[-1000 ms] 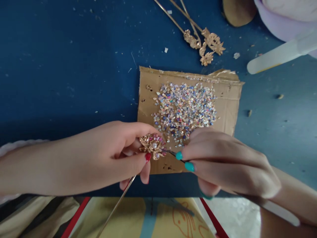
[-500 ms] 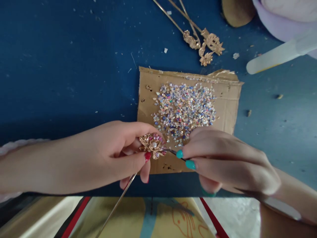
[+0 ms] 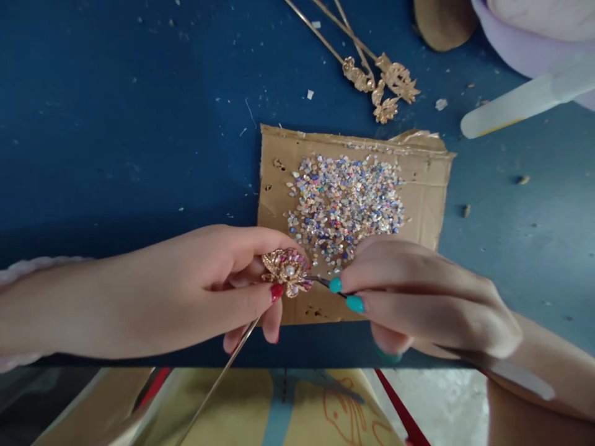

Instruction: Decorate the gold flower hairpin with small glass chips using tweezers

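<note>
Between the thumb and fingers of my left hand (image 3: pixel 218 285) is a gold flower hairpin (image 3: pixel 289 272), its head set with pink stones and one pearl. The hairpin's long thin stem slants down toward the lower left, past the table edge. My right hand (image 3: pixel 432 297) pinches dark-tipped tweezers (image 3: pixel 323 282), whose points touch the right side of the flower. Whether a chip sits in the tweezer tips is too small to tell. Under both hands lies a piece of cardboard (image 3: pixel 427 204), bearing a spread of small multicoloured stone chips (image 3: pixel 348 198).
Several gold hairpins (image 3: pixel 393 80) lie crossed at the top of the blue table (image 3: pixel 139 155). A whitish tube (image 3: pixel 515 108) and a lilac bowl (image 3: pixel 502 43) are at upper right, beside a brown rounded object (image 3: pixel 444 25). Small scraps dot the tabletop.
Almost nothing differs. My right hand has shifted very slightly left, with the tweezer tips still at the flower's right side. My left hand keeps its hold on the hairpin.
</note>
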Motion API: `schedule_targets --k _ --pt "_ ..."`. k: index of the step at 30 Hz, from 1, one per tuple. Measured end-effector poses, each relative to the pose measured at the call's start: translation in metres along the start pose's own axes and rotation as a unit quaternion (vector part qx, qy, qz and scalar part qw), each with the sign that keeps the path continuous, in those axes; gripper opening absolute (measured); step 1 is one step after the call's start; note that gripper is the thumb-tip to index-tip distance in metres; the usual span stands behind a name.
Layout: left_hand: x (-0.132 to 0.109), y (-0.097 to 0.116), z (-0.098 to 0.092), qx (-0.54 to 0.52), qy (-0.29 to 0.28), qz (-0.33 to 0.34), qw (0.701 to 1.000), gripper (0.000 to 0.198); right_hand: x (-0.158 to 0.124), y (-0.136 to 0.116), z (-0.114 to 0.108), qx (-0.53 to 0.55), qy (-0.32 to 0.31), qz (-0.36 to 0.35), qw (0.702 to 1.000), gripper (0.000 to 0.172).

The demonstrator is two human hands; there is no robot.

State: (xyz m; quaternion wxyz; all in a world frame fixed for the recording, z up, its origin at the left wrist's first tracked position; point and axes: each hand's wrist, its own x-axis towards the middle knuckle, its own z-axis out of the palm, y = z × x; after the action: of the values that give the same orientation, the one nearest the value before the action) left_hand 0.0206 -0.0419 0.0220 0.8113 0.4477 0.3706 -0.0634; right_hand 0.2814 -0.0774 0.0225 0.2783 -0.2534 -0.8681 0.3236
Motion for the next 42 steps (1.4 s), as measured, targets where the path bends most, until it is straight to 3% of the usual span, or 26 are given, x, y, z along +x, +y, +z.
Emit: schedule_targets --k 7,14,18,25,34,39,42 --pt "-0.001 -0.001 0.002 -0.005 0.006 -0.008 1.000 0.038 0.000 -0.006 -0.014 0.017 -0.033 0.036 0.999 0.011" --pt "-0.001 -0.011 0.004 0.000 -0.007 0.038 0.999 0.034 -0.005 -0.003 -0.013 -0.021 0.037 0.036 0.998 0.014" --pt "-0.003 -0.006 0.006 -0.011 0.011 0.031 0.999 0.037 -0.005 0.001 -0.013 -0.026 0.041 0.006 0.999 0.021" --pt "-0.007 0.002 0.009 -0.022 0.045 0.014 0.999 0.037 -0.006 0.008 -0.017 -0.024 0.011 -0.044 0.999 0.017" --pt "-0.003 -0.002 0.005 -0.021 0.016 0.032 0.999 0.040 -0.005 0.012 -0.011 -0.035 0.028 -0.074 0.996 0.023" --pt "-0.001 -0.002 0.002 0.010 -0.002 0.051 0.999 0.027 -0.008 0.010 -0.014 0.016 0.028 -0.013 0.999 0.024" --pt "0.002 -0.006 -0.002 0.030 -0.024 0.073 0.997 0.017 -0.011 0.009 -0.014 0.085 0.085 0.050 0.991 0.016"
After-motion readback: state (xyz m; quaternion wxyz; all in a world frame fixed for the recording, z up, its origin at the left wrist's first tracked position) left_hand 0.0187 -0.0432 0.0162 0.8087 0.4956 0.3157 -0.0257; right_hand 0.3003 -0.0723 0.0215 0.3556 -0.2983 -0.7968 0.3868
